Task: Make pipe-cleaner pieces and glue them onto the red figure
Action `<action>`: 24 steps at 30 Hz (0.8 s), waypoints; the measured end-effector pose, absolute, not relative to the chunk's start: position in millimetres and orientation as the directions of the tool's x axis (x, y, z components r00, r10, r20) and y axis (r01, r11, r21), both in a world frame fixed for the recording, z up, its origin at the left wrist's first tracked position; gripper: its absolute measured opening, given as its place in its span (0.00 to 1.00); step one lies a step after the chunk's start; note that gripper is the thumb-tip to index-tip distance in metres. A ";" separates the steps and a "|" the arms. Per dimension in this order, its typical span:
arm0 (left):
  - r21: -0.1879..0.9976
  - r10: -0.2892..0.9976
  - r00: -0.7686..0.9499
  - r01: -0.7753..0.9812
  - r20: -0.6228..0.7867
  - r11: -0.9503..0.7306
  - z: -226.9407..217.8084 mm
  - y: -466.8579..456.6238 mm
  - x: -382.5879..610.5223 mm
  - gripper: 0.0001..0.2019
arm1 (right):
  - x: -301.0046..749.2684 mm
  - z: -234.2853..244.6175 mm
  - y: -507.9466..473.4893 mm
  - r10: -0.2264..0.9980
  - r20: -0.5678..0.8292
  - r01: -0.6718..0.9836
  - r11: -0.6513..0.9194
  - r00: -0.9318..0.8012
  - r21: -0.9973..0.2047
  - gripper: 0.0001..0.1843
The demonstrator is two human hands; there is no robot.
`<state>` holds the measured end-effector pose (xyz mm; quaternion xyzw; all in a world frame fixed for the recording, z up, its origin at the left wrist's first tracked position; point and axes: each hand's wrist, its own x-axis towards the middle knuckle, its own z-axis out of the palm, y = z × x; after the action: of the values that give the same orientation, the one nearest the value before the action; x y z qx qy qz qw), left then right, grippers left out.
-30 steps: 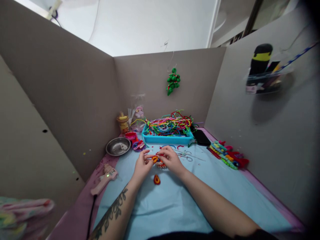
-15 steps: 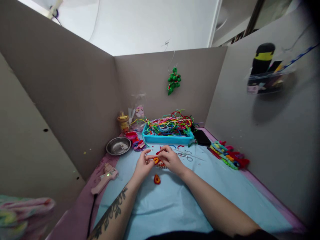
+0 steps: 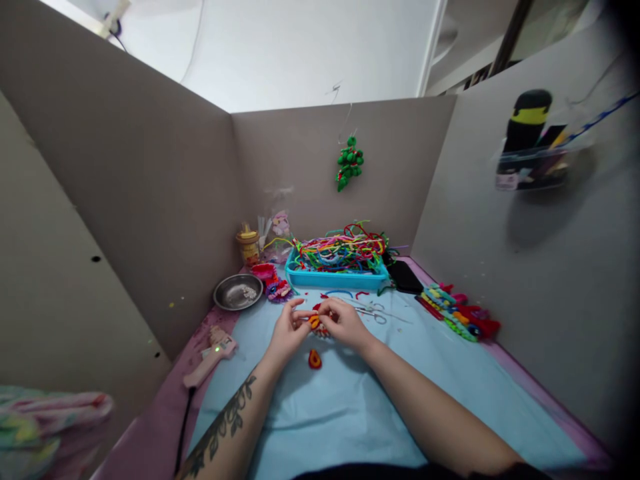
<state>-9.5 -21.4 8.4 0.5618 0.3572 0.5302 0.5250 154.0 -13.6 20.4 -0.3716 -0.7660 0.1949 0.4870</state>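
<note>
Over the blue-covered table, my left hand [image 3: 290,328] pinches a small orange pipe-cleaner piece [image 3: 314,321] between thumb and fingers. My right hand [image 3: 346,323] meets it from the other side, its fingertips closed at the same orange piece. Partly hidden under the hands is a red and striped fuzzy piece [image 3: 323,331]. Closer to me lies a teardrop-shaped pipe-cleaner piece [image 3: 315,359], red outside with an orange-yellow inside. Scissors [image 3: 373,312] rest just beyond my right hand.
Behind the hands is a blue tray [image 3: 337,279] heaped with pipe cleaners. A metal bowl [image 3: 227,300] with white bits and a pink glue gun [image 3: 213,360] lie left. A black phone [image 3: 405,277] and colourful fuzzy pieces [image 3: 457,313] lie right; grey partitions [image 3: 300,153] surround the table.
Both hands stay together in nearly the same place. The orange piece has turned slightly, and the right fingertips have shifted a little lower against it.
</note>
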 end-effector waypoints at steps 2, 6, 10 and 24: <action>0.967 0.955 0.185 -0.152 0.231 -0.205 8.2 -22.3 -9.7 0.25 | 152.8 20.4 -13.8 0.823 0.524 0.367 0.567 -0.218 -0.738 0.05; 0.961 0.945 0.196 -0.142 0.262 -0.237 8.4 -24.3 -9.8 0.25 | 152.1 20.3 -13.2 0.909 0.379 0.311 0.416 -0.176 -0.854 0.02; 0.961 0.946 0.200 -0.163 0.256 -0.225 9.6 -24.2 -10.1 0.25 | 153.4 20.8 -12.4 0.909 0.378 0.284 0.414 -0.174 -0.865 0.02; 0.916 0.964 0.259 -0.398 0.055 0.055 11.9 -22.2 -16.7 0.31 | 160.9 23.4 -11.4 0.612 0.704 0.272 0.791 -0.361 -0.549 0.07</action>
<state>-16.7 -22.2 11.9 0.4488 0.3152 0.5206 0.6543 160.9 -11.4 23.4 -0.2739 -0.8067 0.1722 0.4945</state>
